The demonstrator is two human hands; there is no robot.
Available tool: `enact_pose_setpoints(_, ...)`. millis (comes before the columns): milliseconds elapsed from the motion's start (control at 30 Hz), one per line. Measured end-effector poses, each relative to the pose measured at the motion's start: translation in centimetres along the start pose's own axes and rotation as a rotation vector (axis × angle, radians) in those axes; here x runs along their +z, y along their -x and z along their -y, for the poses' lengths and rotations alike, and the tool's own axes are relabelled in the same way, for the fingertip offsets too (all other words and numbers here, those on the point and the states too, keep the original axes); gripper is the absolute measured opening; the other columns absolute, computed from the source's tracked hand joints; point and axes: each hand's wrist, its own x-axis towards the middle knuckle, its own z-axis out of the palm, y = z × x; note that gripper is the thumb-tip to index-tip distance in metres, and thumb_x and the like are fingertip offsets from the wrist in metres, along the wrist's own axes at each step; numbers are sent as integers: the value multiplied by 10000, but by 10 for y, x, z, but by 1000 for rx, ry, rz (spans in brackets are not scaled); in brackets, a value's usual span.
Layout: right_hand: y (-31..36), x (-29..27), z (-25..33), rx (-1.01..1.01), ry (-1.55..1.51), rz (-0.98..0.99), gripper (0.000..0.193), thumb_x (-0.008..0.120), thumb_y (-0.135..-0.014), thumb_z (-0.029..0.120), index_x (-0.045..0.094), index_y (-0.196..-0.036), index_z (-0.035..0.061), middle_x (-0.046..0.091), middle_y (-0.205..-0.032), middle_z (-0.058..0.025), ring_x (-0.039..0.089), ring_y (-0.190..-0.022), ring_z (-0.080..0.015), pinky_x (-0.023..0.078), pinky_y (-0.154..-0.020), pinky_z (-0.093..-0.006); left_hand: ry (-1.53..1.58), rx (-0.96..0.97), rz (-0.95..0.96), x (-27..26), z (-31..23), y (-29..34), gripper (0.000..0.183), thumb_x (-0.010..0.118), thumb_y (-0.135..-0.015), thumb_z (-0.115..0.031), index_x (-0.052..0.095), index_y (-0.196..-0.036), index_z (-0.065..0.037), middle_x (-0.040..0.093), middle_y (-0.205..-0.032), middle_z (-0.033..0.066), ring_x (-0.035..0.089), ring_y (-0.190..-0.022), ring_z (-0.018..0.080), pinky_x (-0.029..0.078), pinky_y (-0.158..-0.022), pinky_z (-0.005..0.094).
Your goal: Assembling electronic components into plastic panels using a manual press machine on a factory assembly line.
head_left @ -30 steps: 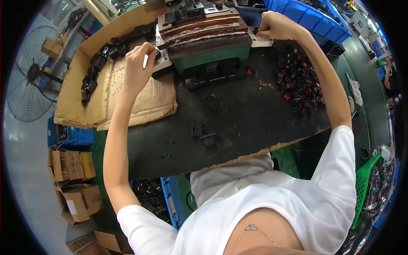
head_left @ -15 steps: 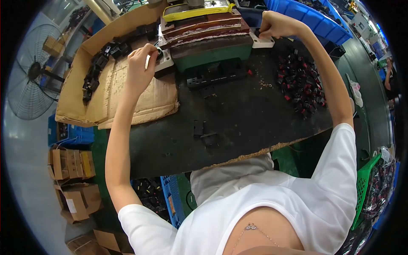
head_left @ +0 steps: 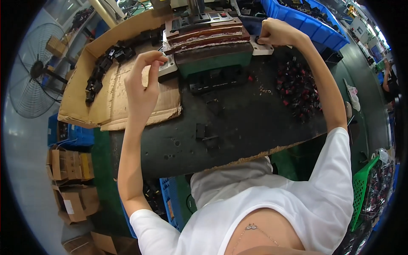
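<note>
My left hand (head_left: 142, 83) hovers by the left white switch box (head_left: 171, 66), its fingers loosely bent, thumb apart from them, with nothing visible in it. A loosely closed fist, my right hand (head_left: 278, 33) rests on the black button (head_left: 257, 40) of the right white switch box (head_left: 263, 50). Between the two boxes stands a press base of green metal and brown layered blocks (head_left: 208, 39). On top lies a grey plate with cutouts (head_left: 204, 19), under a metal column (head_left: 195, 7).
Black plastic parts (head_left: 102, 63) line the cardboard tray (head_left: 140, 108) at left. A pile of small black-and-red parts (head_left: 297, 89) lies at right. Black pieces (head_left: 207, 134) sit near the table's front edge (head_left: 242, 160). A blue crate (head_left: 306, 21) stands at back right.
The yellow-edged piece that lay over the press top is out of sight, exposing the grey plate. My left hand has come off its switch box and loosened; my right hand stays at its button.
</note>
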Motion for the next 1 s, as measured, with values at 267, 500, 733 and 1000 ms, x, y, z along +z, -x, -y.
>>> enact_pose_setpoints(267,-22,-17,23,-198,-188,-598,235,614,-800,193,647,-875,-27,636,-813,-163,622,-700,-244,487,-656,-332,-44,-14,34,12,16,14,158,548,-797,49,583,-931,-25,641,-845,86,625,-814,203,458,-755,297)
enact_pose_setpoints(500,-63,-7,68,-446,-252,-342,603,611,-825,386,472,-1213,-53,513,-1173,-238,491,-1105,-347,390,-941,-367,-129,114,51,17,16,22,175,579,-764,18,581,-924,-54,618,-856,73,586,-843,251,398,-798,319)
enact_pose_setpoints(733,-82,-9,59,-444,-317,-255,595,614,-826,402,476,-1237,-4,526,-1151,-213,515,-1063,-290,413,-888,-350,-166,173,35,17,19,23,178,597,-758,-5,574,-927,-58,612,-870,70,576,-854,263,396,-790,322)
enact_pose_setpoints(1000,-92,-14,56,-550,-217,-306,437,578,-866,314,523,-1189,25,572,-1063,-185,558,-930,-297,444,-805,-354,-35,81,72,19,19,23,165,610,-782,-48,566,-939,-24,614,-878,105,599,-836,261,442,-766,326)
